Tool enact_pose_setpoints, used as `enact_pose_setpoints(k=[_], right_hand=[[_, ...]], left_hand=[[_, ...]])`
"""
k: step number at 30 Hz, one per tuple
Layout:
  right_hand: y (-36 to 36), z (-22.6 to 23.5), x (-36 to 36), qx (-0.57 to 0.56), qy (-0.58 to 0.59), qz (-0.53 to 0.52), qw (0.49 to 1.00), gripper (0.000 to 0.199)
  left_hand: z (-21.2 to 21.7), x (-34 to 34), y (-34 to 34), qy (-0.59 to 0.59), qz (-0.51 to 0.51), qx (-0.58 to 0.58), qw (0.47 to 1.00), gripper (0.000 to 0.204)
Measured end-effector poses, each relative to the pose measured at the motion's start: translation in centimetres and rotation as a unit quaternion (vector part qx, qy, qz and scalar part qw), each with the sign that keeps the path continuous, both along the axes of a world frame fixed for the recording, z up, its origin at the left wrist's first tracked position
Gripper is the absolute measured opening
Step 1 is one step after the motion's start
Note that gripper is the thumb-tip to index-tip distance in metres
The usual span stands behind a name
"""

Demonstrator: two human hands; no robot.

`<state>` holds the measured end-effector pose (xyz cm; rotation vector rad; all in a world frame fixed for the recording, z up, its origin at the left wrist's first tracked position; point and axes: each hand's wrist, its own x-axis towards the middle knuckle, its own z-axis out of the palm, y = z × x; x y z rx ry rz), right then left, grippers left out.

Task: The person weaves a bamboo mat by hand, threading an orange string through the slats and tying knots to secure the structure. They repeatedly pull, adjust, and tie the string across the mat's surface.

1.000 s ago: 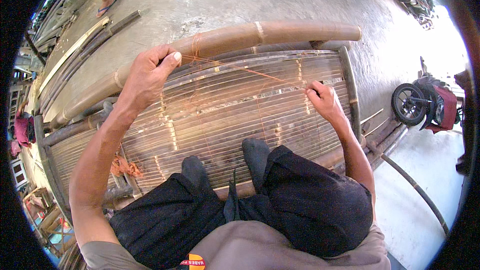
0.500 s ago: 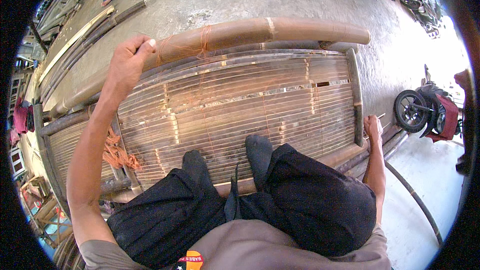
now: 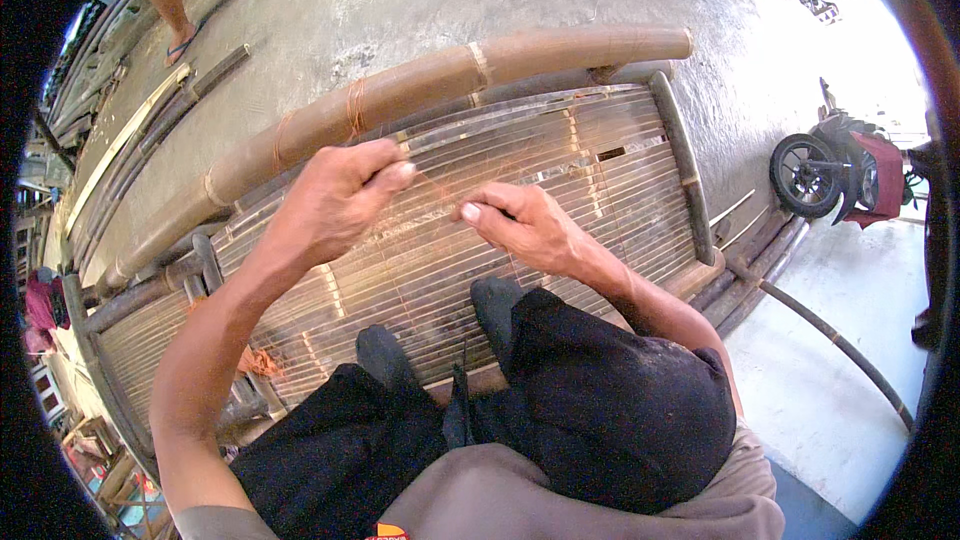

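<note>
My left hand (image 3: 335,202) and my right hand (image 3: 525,227) hover over a slatted bamboo bench (image 3: 455,290), fingers pinched. A thin orange string (image 3: 435,183), blurred, runs between them and looks held at both ends. Along the bench's far side lies a thick bamboo pole (image 3: 420,71). Several turns of orange string (image 3: 355,108) wrap around it. A clump of orange string (image 3: 262,361) rests on the bench to the left, partly hidden by my left arm. My feet are on the slats between my knees.
A thin pale stick (image 3: 740,208) and dark poles (image 3: 748,285) lie at the bench's right end. Farther right stands a motorcycle (image 3: 850,165). Long bamboo poles (image 3: 170,130) lie at the far left, near a person's legs (image 3: 170,10).
My right hand has come from the bench's right end to the middle. My left hand has left the pole and moved right and nearer. The far person's legs show more.
</note>
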<state>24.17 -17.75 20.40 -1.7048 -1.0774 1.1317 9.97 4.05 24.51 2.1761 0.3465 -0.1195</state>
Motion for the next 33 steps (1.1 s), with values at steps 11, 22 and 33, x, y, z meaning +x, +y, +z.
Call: enact_pose_setpoints(k=[11,22,33], right_hand=[[-7.6,-4.7,4.7,-0.080,-0.141,-0.101,0.982,0.025],[-2.4,8.1,3.1,0.002,-0.170,-0.138,0.976,0.024],[-0.7,10.8,2.7,-0.070,-0.126,-0.127,0.981,0.025]], left_hand=[[-6.0,-6.4,5.2,0.055,0.092,0.000,0.994,0.028],[-2.3,-6.2,9.8,-0.056,0.210,0.040,0.975,0.032],[1.2,-9.2,9.6,0.108,0.086,-0.076,0.987,0.037]])
